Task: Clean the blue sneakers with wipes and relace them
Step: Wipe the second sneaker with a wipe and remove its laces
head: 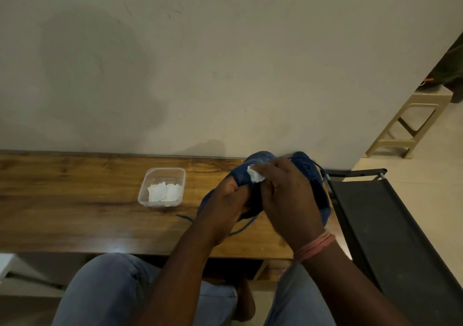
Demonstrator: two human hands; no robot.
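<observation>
Head view: two blue sneakers [253,172] at bench [75,213] right end, near back edge. Left hand [225,208] fingers curled, gripping nearer sneaker. Right hand [288,195] fingers pinching one white wipe [255,175] against sneaker upper. One clear container [162,187], two folded wipes [164,191] inside, mid-bench. Loose blue lace [240,230] trailing toward front edge.

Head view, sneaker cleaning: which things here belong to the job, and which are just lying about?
In use:
blue sneaker, gripped by the left hand
wipe, pinched by the right hand
clear tub of spare wipes
loose blue lace

Lying about:
beige stool
dark rack
</observation>
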